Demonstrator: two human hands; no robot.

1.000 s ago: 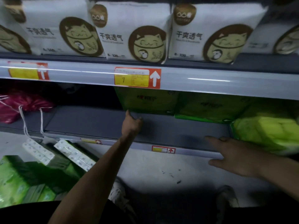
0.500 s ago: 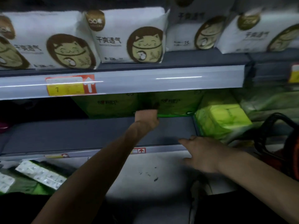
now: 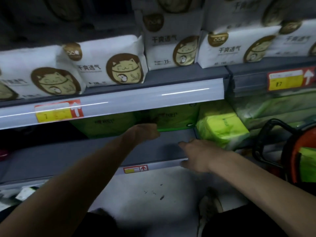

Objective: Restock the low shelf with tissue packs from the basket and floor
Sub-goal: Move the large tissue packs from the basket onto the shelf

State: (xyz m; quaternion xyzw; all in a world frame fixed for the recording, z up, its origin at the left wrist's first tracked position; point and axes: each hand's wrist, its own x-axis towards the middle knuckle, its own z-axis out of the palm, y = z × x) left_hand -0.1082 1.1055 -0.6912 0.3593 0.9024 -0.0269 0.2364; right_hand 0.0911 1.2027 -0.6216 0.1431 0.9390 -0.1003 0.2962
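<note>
Down on the low shelf (image 3: 68, 154), the left hand (image 3: 147, 132) is still pushed against the dark green tissue packs (image 3: 174, 120) at the back, fingers hidden, so can't tell if it's gripping. Meanwhile the right hand (image 3: 196, 154) stays flat and spread on the front edge, near the brighter green pack (image 3: 222, 130). More of the orange basket (image 3: 294, 159) shows now.
</note>
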